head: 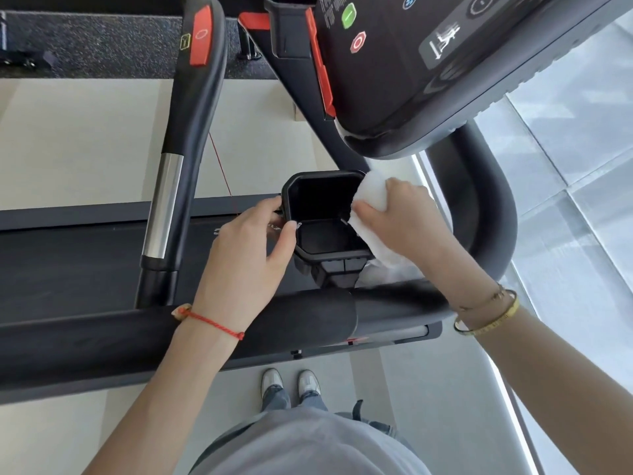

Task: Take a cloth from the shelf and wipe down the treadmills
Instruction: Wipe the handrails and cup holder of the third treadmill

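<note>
I stand beside a black treadmill and look down on its console (428, 56) and padded side handrail (137, 337). A black cup-holder bin (322, 217) sticks out below the console. My left hand (250, 241) grips the bin's left rim, thumb and fingers curled round the edge. My right hand (407, 221) holds a white cloth (371, 197) and presses it against the bin's right rim; the cloth hangs down past the bin's right side.
An inner handlebar (178, 159) with a red pad and a chrome section rises left of the bin. The dark running belt (68, 262) lies below it. Pale floor tiles lie to the right, and my shoes (291, 385) stand close to the handrail.
</note>
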